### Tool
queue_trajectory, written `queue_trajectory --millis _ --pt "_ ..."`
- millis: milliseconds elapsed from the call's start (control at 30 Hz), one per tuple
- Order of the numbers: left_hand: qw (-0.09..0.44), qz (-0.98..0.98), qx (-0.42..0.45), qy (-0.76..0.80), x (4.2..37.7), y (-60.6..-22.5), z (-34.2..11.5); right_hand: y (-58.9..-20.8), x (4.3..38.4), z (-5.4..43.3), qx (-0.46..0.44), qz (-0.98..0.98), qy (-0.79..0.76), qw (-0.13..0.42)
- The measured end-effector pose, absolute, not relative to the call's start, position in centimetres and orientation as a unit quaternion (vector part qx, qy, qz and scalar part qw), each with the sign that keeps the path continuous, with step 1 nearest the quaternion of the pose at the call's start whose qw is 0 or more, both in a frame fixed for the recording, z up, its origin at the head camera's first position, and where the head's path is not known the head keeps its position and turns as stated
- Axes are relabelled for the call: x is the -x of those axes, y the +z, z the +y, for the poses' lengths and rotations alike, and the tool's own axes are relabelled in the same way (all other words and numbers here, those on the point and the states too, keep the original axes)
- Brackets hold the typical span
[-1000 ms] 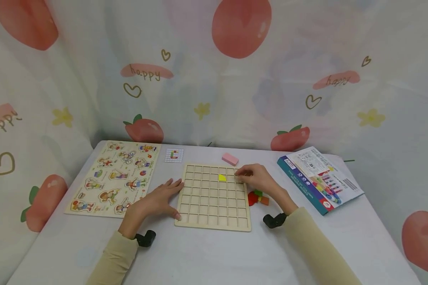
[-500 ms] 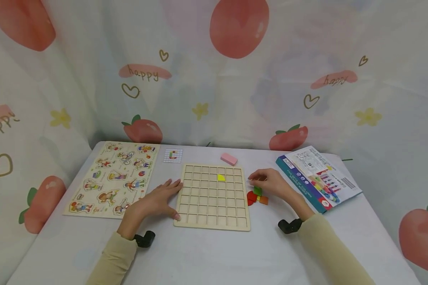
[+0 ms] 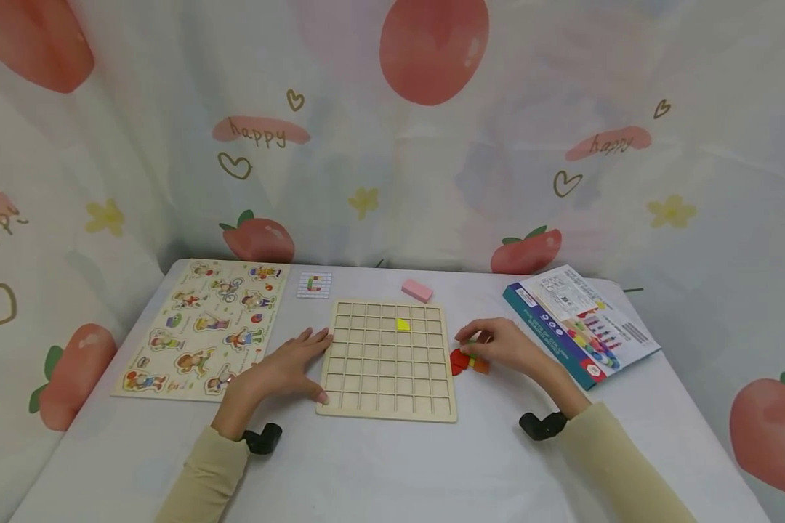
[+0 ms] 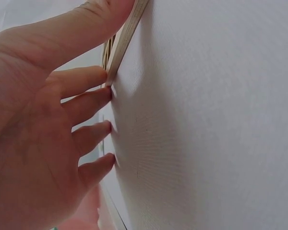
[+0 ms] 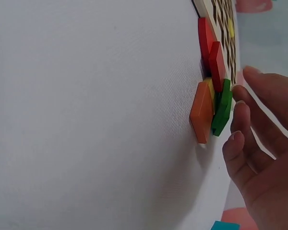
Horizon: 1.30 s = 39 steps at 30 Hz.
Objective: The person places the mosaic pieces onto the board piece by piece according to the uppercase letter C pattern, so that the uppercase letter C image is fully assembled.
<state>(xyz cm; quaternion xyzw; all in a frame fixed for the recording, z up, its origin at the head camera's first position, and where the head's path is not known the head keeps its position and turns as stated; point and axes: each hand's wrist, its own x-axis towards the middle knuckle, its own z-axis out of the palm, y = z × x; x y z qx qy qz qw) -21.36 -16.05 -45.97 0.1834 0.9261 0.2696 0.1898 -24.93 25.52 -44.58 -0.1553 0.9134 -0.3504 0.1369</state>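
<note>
The pale wooden grid board [image 3: 392, 367] lies flat in the middle of the table. One yellow piece [image 3: 403, 324] sits in a cell of its upper part. My left hand [image 3: 276, 378] rests at the board's left side with fingers spread, its thumb on the near left corner. Just right of the board is a small heap of wooden pieces: red [image 3: 459, 361], orange [image 5: 201, 112], green [image 5: 222, 109], and a bit of yellow. Over the heap hovers my right hand [image 3: 505, 343], fingers loosely bent and nothing between them; its fingertips are close beside the green piece.
A picture puzzle board [image 3: 199, 338] lies at the left. Behind the grid board are a small pattern card [image 3: 315, 285] and a pink block [image 3: 417, 290]. At the right lies a printed box [image 3: 578, 323]. A patterned curtain [image 3: 392, 181] hangs along the table's back.
The right hand has left the board's upper right edge and moved right, then down over the coloured pieces. My left hand keeps its place at the board.
</note>
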Motion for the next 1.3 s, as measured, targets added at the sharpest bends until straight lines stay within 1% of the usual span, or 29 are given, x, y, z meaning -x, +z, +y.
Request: queue_trajectory --millis 367,667,1000,1300 --pt "0.189 0.925 -0.189 0.271 21.5 -46.0 -16.1 -44.6 24.1 25.2 0.175 0.912 -0.334 0.161" --pt "0.184 0.926 -0.192 0.268 21.5 -46.2 -16.1 -44.5 24.0 25.2 0.181 0.920 -0.308 0.162" --pt "0.187 0.924 -0.192 0.273 21.5 -46.3 -16.2 -44.9 24.1 25.1 0.170 0.918 -0.322 0.157" --pt "0.188 0.920 -0.198 0.280 21.5 -46.1 -16.3 -45.0 24.7 24.5 0.173 0.907 -0.361 0.132"
